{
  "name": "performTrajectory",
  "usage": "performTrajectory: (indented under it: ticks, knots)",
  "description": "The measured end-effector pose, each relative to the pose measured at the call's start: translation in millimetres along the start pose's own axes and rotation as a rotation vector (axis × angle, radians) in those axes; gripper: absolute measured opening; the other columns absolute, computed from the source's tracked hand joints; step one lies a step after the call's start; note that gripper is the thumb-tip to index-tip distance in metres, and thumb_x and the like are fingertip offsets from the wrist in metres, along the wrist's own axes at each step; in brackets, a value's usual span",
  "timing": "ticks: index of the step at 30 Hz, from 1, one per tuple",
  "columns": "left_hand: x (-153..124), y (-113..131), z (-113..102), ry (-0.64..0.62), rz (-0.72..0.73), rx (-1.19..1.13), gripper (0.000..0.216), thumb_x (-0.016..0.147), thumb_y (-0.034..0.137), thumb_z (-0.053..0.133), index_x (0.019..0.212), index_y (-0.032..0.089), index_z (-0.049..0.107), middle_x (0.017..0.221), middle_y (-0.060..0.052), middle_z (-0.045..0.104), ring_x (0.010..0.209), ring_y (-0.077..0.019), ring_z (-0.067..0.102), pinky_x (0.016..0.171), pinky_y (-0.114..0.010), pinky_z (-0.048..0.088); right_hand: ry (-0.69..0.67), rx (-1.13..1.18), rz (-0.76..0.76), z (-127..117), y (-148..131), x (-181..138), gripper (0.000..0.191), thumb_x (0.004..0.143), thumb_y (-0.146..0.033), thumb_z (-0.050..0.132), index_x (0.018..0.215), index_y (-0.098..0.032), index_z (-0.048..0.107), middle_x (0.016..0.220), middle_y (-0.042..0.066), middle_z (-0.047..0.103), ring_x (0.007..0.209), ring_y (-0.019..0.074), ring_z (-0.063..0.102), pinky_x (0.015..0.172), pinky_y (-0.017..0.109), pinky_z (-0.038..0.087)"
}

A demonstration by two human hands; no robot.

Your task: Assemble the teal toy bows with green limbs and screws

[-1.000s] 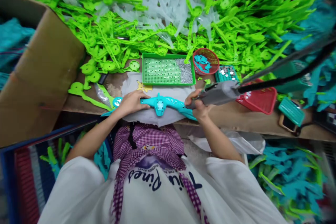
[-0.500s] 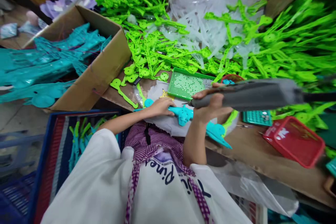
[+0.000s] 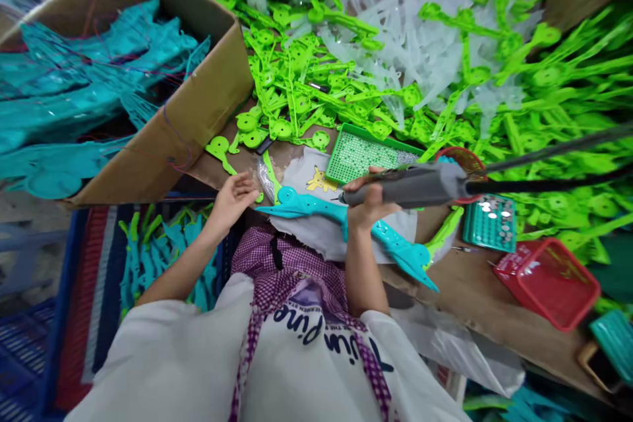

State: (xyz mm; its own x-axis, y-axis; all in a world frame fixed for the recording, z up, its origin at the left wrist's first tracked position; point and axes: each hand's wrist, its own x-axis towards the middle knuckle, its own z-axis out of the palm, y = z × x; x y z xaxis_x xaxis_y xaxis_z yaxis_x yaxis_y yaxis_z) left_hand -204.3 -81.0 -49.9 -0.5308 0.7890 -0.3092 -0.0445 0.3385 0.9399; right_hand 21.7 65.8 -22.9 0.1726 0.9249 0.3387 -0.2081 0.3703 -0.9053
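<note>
Bench (image 3: 475, 297) room is tight: a heap of green parts (image 3: 494, 99) covers the far side, and a box (image 3: 198, 112) of teal parts stands at the far left. The teal piece (image 3: 306, 204) lies across a white cloth (image 3: 321, 241) at the near edge, its right end pointing out toward that edge.

My right hand (image 3: 368, 201) is closed round the grey driver (image 3: 410, 186), whose tip points left just above the piece. My left hand (image 3: 235, 196) is open and holds nothing. It rests at the bench edge, left of the piece and apart from it.

With nothing pinning the piece, I judge that pressure from the driver could twist it, skid it on the cloth or tip it off the near side. The tip might also slip and gouge the plastic.

The cord (image 3: 544, 183) runs right above a small teal tray (image 3: 489, 221), and the driver crosses a corner of the green screw tray (image 3: 366, 155). A careless swing could knock either and scatter what it holds.
</note>
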Motion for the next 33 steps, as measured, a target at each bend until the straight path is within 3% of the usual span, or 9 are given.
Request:
performTrajectory:
  ticks: [5,11,13,16,20,24,29,33]
  knots:
    - [3.9,9.3,7.7,-0.197,-0.254,-0.127,0.079,0.063,0.033,0.091,0.132,0.018,0.056,0.121,-0.01,0.066,0.095,-0.0186,0.07,0.094,-0.04,0.058,-0.042,-0.074,0.02,-3.2,26.9,-14.6,0.06,0.072,-0.077,0.066,0.099,-0.024,0.064,0.054,-0.008,0.05,0.043,0.0115,0.053,0.046,0.025,0.047]
    - [30.0,36.4,20.5,-0.319,-0.437,-0.129,0.038,0.067,0.024,0.088,0.097,0.015,0.067,0.094,-0.008,0.073,0.084,-0.0175,0.071,0.086,-0.033,0.06,0.039,-0.11,0.007,3.6,38.1,-6.4,0.065,0.069,-0.081,0.065,0.1,-0.023,0.065,0.053,-0.008,0.047,0.04,0.0131,0.052,0.043,0.027,0.044]
    - [34.8,38.9,26.7,-0.341,-0.427,-0.113,0.032,0.07,0.022,0.087,0.092,0.015,0.065,0.088,-0.007,0.074,0.081,-0.0176,0.071,0.086,-0.034,0.06,0.025,-0.117,0.014,2.7,39.6,-4.6,0.067,0.068,-0.082,0.064,0.101,-0.024,0.065,0.053,-0.009,0.047,0.039,0.0131,0.052,0.044,0.027,0.044]
    - [34.9,38.1,37.8,-0.318,-0.416,-0.142,0.041,0.072,0.016,0.085,0.104,0.016,0.058,0.088,-0.006,0.074,0.079,-0.0176,0.072,0.088,-0.039,0.061,0.017,-0.101,0.019,1.3,40.6,-3.5,0.068,0.068,-0.081,0.065,0.104,-0.024,0.065,0.052,-0.009,0.047,0.039,0.0128,0.051,0.044,0.026,0.044]
    - [34.0,35.2,49.3,-0.303,-0.464,-0.157,0.061,0.075,0.018,0.086,0.122,0.019,0.047,0.102,-0.009,0.074,0.088,-0.0211,0.074,0.09,-0.044,0.062,-0.028,-0.094,0.066,0.4,37.7,-4.7,0.066,0.07,-0.079,0.066,0.105,-0.024,0.064,0.052,-0.009,0.05,0.041,0.0128,0.052,0.046,0.027,0.046]
    - [41.4,32.4,56.1,-0.341,-0.388,-0.112,0.075,0.068,0.016,0.09,0.129,0.022,0.047,0.117,-0.009,0.071,0.102,-0.0233,0.072,0.09,-0.041,0.062,-0.11,-0.082,0.097,-0.4,24.1,-0.7,0.068,0.065,-0.081,0.068,0.101,-0.023,0.064,0.049,-0.009,0.05,0.038,0.0125,0.051,0.042,0.026,0.044]
    - [44.6,29.8,60.3,-0.344,-0.34,-0.128,0.077,0.065,0.018,0.09,0.13,0.022,0.05,0.115,-0.008,0.073,0.103,-0.0246,0.072,0.084,-0.037,0.064,-0.011,-0.111,-0.025,5.1,8.4,34.8,0.061,0.073,-0.082,0.059,0.095,-0.025,0.061,0.05,-0.01,0.045,0.037,0.0116,0.05,0.04,0.026,0.042]
    - [43.2,29.1,61.4,-0.334,-0.377,-0.102,0.068,0.067,0.02,0.089,0.123,0.022,0.051,0.111,-0.008,0.073,0.096,-0.0247,0.073,0.075,-0.036,0.064,-0.02,-0.183,-0.043,18.6,29.7,75.0,0.059,0.079,-0.082,0.054,0.089,-0.025,0.062,0.053,-0.008,0.045,0.041,0.0115,0.052,0.046,0.028,0.049]
